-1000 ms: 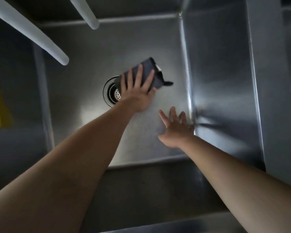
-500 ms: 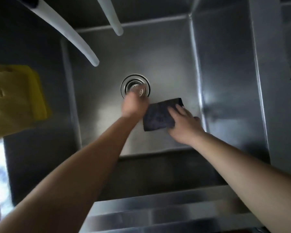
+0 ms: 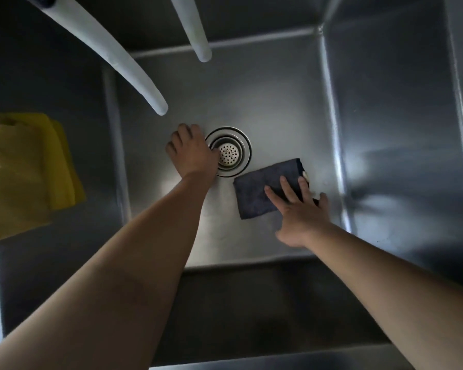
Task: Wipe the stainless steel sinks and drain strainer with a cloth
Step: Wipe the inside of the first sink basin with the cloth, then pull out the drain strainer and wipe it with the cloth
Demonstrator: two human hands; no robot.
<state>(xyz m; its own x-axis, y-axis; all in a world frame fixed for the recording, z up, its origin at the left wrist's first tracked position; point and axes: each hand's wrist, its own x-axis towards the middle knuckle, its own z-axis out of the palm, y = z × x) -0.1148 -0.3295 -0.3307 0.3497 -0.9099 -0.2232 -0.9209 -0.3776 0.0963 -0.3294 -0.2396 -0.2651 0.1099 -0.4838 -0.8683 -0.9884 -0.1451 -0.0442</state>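
Observation:
A round perforated drain strainer [image 3: 229, 153] sits in the middle of the stainless steel sink floor [image 3: 273, 108]. My left hand [image 3: 190, 152] lies over the drain's left rim with its fingers curled under; nothing shows in it, and its thumb is hidden. A folded dark blue-grey cloth [image 3: 259, 190] lies flat on the floor just right of and nearer than the drain. My right hand [image 3: 298, 209] presses on the cloth's near right part with straight, spread fingers.
Two pale curved faucet spouts [image 3: 134, 73] [image 3: 195, 30] hang over the basin from the far side. A yellow cloth [image 3: 24, 172] hangs over the divider on the left. The sink's right wall [image 3: 390, 134] stands close to my right hand.
The dark cloth passed from under my left hand to under my right, ending right of the drain. My left hand curled up and moved to the drain's left rim.

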